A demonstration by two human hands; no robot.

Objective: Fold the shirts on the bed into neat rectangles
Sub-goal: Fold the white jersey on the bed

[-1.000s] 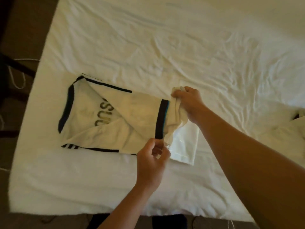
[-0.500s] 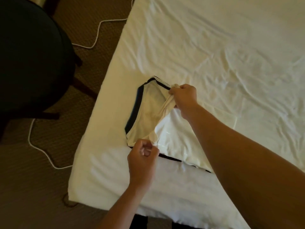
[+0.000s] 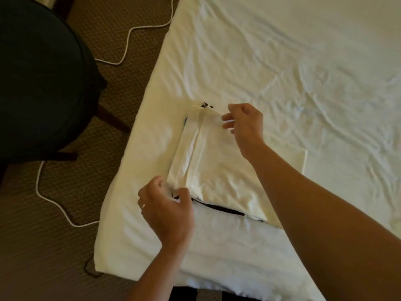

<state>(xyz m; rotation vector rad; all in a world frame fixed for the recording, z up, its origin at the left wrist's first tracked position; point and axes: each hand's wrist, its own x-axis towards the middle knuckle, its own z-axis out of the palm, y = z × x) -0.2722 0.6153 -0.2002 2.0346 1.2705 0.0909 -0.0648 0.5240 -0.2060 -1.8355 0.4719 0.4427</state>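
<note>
A white shirt [image 3: 219, 164] with black trim lies folded over on the white bed [image 3: 282, 61], near its left edge. A thick fold runs along the shirt's left side, and black trim shows at the far corner and under the near edge. My left hand [image 3: 167, 209] pinches the near left corner of the fold between thumb and fingers. My right hand [image 3: 245, 122] is over the far part of the shirt. Its blurred, loosely curled fingers are just right of the far corner and hold no cloth. My right forearm crosses the shirt's right side.
A dark round chair [image 3: 39, 79] stands on the brown carpet left of the bed. A white cable [image 3: 56, 203] snakes over the floor beside it. The bed's near left corner [image 3: 102, 263] is close to my left arm. Wrinkled sheet spreads to the right.
Both hands carried the shirt's bottom half over to the left and laid it down, covering the printed front. My right hand has let go of the far corner.
</note>
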